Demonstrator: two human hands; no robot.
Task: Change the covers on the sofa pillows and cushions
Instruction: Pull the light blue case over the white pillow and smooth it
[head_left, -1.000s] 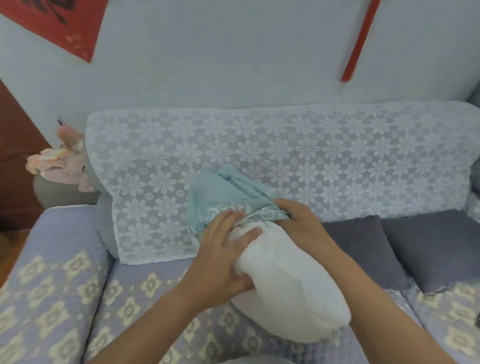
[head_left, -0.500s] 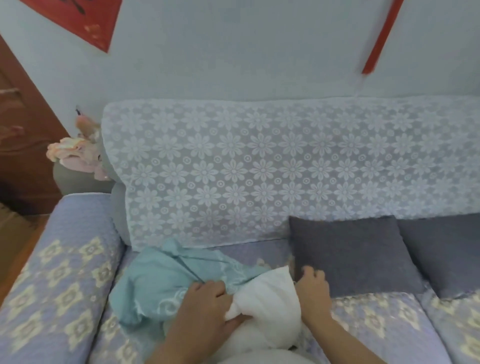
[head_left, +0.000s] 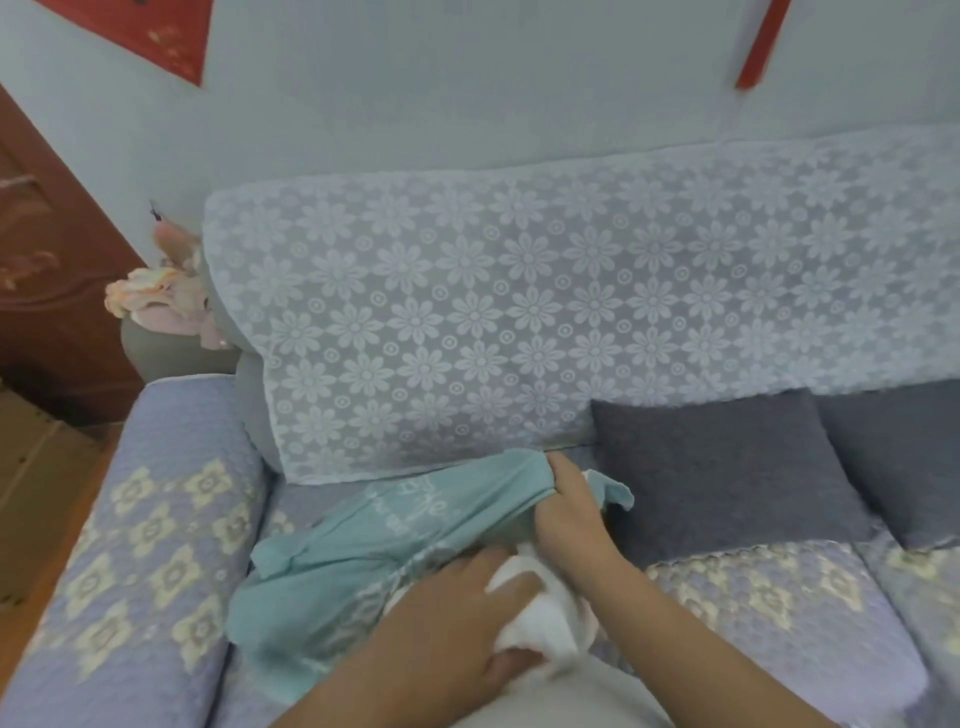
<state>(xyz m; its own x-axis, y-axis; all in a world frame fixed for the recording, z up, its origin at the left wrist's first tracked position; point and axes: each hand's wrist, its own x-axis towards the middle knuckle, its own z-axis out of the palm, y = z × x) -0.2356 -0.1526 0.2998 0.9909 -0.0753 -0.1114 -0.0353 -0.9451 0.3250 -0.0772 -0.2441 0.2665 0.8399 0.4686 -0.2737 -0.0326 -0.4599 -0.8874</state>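
Since a moment ago our right hand (head_left: 569, 506) slid up, bunching the teal cotton cover (head_left: 374, 566); our left hand (head_left: 462, 618) grips the white pillow insert (head_left: 540, 618), steadying it.

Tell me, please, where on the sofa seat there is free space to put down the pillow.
The free patch is the seat cushion in front of the grey pillows, right of the right hand. The armrest top is also bare. The left seat is crowded by the teal cover, white pillow and left hand.
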